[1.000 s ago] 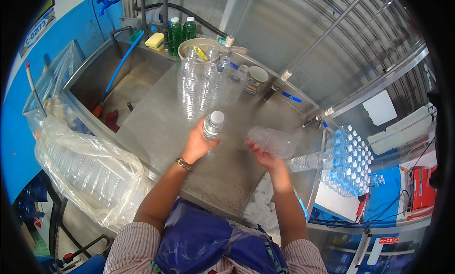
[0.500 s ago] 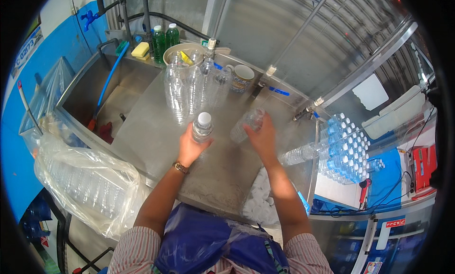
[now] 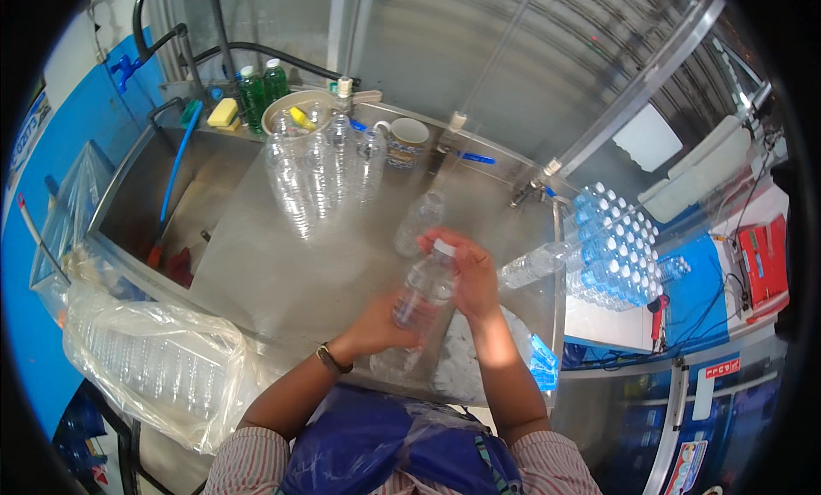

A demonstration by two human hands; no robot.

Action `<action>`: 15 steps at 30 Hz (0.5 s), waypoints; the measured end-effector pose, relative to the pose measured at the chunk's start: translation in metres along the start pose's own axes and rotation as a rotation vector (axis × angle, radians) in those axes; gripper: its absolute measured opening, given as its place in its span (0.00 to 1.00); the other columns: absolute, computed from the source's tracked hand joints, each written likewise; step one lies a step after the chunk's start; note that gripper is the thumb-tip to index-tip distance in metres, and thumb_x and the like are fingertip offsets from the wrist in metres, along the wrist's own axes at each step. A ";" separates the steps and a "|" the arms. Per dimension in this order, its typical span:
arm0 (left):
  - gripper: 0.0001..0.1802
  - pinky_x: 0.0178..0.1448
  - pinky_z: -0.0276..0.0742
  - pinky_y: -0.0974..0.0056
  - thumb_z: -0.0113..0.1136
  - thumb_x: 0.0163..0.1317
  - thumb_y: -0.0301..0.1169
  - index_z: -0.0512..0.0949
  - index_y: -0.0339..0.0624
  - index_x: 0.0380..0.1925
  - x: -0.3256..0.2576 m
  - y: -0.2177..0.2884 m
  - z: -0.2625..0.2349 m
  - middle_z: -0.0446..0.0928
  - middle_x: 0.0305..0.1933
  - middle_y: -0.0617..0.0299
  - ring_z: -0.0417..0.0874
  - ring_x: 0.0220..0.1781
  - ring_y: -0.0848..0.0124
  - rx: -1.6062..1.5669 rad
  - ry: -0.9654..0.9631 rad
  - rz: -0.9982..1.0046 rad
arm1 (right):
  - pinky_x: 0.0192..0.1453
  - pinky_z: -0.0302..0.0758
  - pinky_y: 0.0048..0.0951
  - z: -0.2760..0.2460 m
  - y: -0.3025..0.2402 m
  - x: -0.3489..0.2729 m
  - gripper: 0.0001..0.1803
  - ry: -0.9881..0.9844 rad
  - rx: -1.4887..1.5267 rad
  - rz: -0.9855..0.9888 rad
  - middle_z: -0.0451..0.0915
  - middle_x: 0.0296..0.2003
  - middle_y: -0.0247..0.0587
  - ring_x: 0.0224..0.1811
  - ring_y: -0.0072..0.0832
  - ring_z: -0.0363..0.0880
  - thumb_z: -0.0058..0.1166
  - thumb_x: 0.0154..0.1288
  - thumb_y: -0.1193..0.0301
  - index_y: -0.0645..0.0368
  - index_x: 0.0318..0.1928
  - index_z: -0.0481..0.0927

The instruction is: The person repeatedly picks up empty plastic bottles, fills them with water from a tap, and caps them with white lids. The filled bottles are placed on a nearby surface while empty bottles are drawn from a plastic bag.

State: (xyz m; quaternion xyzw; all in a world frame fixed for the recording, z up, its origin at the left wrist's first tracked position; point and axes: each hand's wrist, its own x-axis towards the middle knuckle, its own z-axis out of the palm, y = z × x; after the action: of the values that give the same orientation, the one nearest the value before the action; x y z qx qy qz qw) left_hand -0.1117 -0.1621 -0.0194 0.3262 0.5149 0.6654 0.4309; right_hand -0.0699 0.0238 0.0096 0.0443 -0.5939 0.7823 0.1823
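Head view: both hands are on one clear bottle point(image 3: 423, 291), held between them over the metal counter point(image 3: 333, 277) and tilted, top leaning right and away from the body. Left hand point(image 3: 380, 326) is wrapped round the lower body; blurred, so exact finger positions can't be told. Right hand point(image 3: 472, 277) is closed at the top end, fingers around the white cap point(image 3: 445, 248) and neck; can't tell whether the cap is fully seated.

Second bottle point(image 3: 420, 223) stands just beyond the right hand's fingers, no hand visibly gripping it. A lying bottle point(image 3: 534, 266) is to the right of the right hand, near the counter's right edge. White heap point(image 3: 462, 358) sits below the right hand by the near edge, too blurred to tell what. Blue packet point(image 3: 544, 362) beside it, right of the right forearm.

Standing bottles point(image 3: 295, 183) are grouped farther back, left of both hands, in front of a beige bucket point(image 3: 272, 118). Mug point(image 3: 407, 146) to the right of that group. White-capped bottles point(image 3: 611, 247) are massed well to the right.
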 end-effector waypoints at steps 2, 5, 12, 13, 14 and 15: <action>0.37 0.48 0.83 0.60 0.73 0.50 0.34 0.68 0.36 0.60 0.001 0.008 0.010 0.83 0.45 0.51 0.87 0.41 0.61 -0.765 -0.405 -0.235 | 0.63 0.72 0.37 0.001 0.002 -0.006 0.21 -0.054 0.652 -0.054 0.83 0.52 0.43 0.56 0.33 0.80 0.51 0.74 0.56 0.59 0.54 0.81; 0.36 0.44 0.84 0.58 0.73 0.52 0.36 0.69 0.37 0.59 0.011 0.016 0.013 0.82 0.46 0.47 0.87 0.43 0.59 -0.524 -0.315 -0.204 | 0.63 0.74 0.33 -0.017 -0.026 -0.016 0.17 0.020 0.303 0.057 0.83 0.50 0.47 0.58 0.31 0.79 0.54 0.73 0.61 0.61 0.50 0.84; 0.39 0.41 0.84 0.61 0.75 0.48 0.35 0.69 0.33 0.59 0.022 0.025 0.025 0.82 0.40 0.50 0.86 0.38 0.63 -0.666 -0.674 -0.448 | 0.38 0.77 0.36 -0.049 -0.098 -0.053 0.14 -0.065 -0.893 -0.385 0.82 0.32 0.47 0.32 0.44 0.80 0.51 0.73 0.65 0.64 0.40 0.82; 0.39 0.41 0.84 0.61 0.75 0.48 0.35 0.70 0.33 0.59 0.025 0.024 0.031 0.82 0.39 0.51 0.86 0.38 0.63 -0.686 -0.723 -0.469 | 0.36 0.76 0.37 -0.051 -0.102 -0.058 0.14 -0.096 -0.867 -0.466 0.81 0.31 0.46 0.30 0.47 0.80 0.50 0.73 0.65 0.63 0.37 0.81; 0.39 0.42 0.84 0.61 0.75 0.48 0.35 0.70 0.33 0.59 0.032 0.025 0.035 0.82 0.39 0.51 0.86 0.38 0.64 -0.693 -0.786 -0.496 | 0.31 0.73 0.40 -0.054 -0.104 -0.059 0.17 -0.063 -0.934 -0.455 0.78 0.27 0.45 0.27 0.46 0.78 0.47 0.74 0.61 0.62 0.32 0.76; 0.37 0.41 0.84 0.61 0.75 0.49 0.35 0.70 0.33 0.57 0.038 0.026 0.038 0.82 0.39 0.50 0.86 0.37 0.63 -0.436 -0.693 -0.434 | 0.31 0.73 0.39 -0.056 -0.107 -0.063 0.18 -0.035 -0.974 -0.337 0.77 0.27 0.45 0.27 0.45 0.77 0.47 0.74 0.61 0.62 0.32 0.76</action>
State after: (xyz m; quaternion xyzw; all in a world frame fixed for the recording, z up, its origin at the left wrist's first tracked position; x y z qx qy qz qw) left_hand -0.1000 -0.1145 0.0151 0.3160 0.2450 0.5042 0.7655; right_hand 0.0327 0.0868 0.0732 0.0626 -0.8769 0.3739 0.2954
